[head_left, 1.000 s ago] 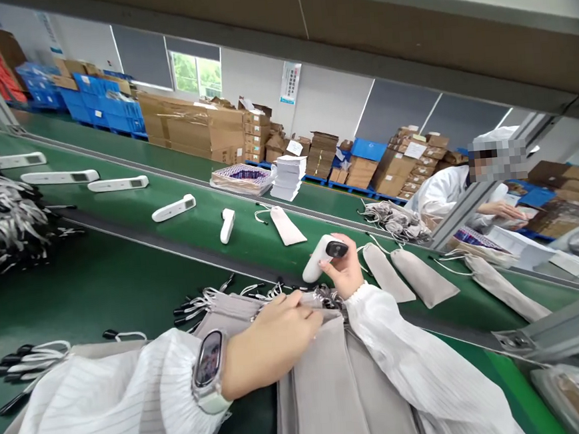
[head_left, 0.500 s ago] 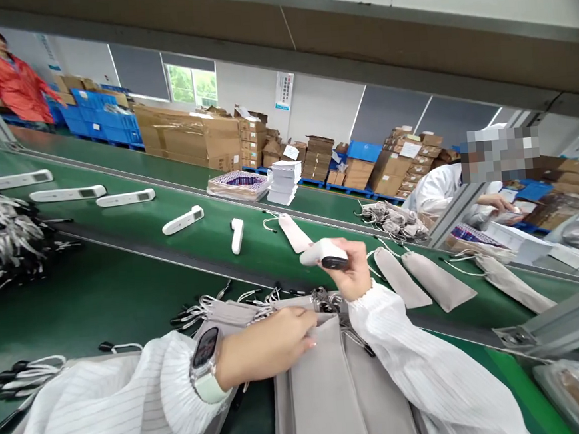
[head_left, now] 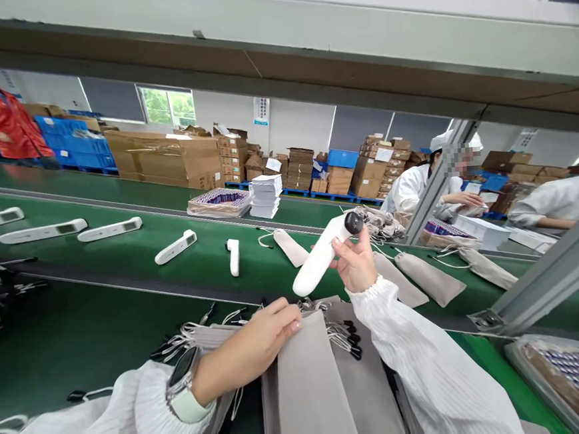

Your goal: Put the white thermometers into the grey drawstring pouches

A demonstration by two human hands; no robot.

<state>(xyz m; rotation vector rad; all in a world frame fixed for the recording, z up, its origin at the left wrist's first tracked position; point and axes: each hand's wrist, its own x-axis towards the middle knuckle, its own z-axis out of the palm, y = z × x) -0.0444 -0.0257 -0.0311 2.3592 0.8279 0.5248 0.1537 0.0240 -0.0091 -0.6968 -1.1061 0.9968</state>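
Observation:
In my right hand (head_left: 357,262) is a white handheld thermometer (head_left: 318,263) with a black tip, held tilted above the pile with its tip up and to the right. My left hand (head_left: 273,332) pinches the top edge of a grey drawstring pouch (head_left: 316,389). That pouch lies on a stack of similar ones, whose white cords (head_left: 342,340) end in black toggles. Beyond my hands, another thermometer (head_left: 233,257) rests on the green belt (head_left: 208,270), in a row with several more to the left.
Filled-looking grey pouches (head_left: 429,277) lie on the belt at right, near a metal post (head_left: 539,271). A stack of white papers (head_left: 266,195) and a patterned tray (head_left: 218,201) stand farther back. A co-worker in white (head_left: 407,187) sits across. A shelf beam (head_left: 255,39) crosses overhead.
The thermometer in my right hand has turned from pointing its black tip toward me to lying slantwise, tip up. My left hand still grips the pouch's edge. The whole view has shifted slightly.

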